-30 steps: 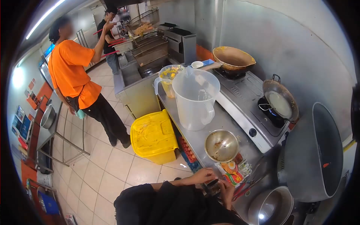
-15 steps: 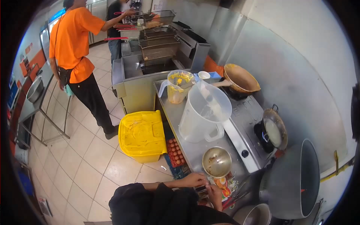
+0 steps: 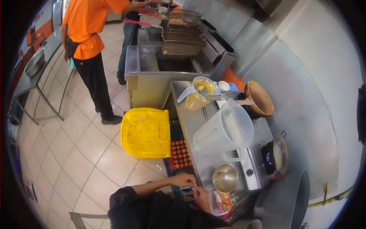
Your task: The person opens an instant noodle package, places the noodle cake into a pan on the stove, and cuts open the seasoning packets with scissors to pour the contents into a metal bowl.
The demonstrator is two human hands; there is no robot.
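Near the counter's front edge, my left hand [image 3: 183, 180] has its fingers curled together. Just to its right is my right hand [image 3: 201, 196], also with bent fingers, and the fingertips of the two hands meet. Whatever lies between the fingers is too small to make out. A steel bowl [image 3: 225, 178] with brown residue sits on the counter beyond my right hand. Beside that hand lies a colourful food packet [image 3: 223, 202]. Farther along stand a large clear jug [image 3: 225, 129] and a smaller jug [image 3: 199, 92] with yellow residue.
A gas stove [image 3: 248, 168] carries a wide pan [image 3: 259, 98] and a smaller pan [image 3: 281, 152] over a flame. On the left are a yellow lidded bin [image 3: 145, 132] and a tray of eggs [image 3: 180, 154]. Two people stand by the fryers [image 3: 167, 61]. A large grey pot [image 3: 286, 202] is at the right.
The view has turned, so the counter and fryers sit differently in it. The person in orange has lowered a raised arm towards the fryer baskets. My hands remain together.
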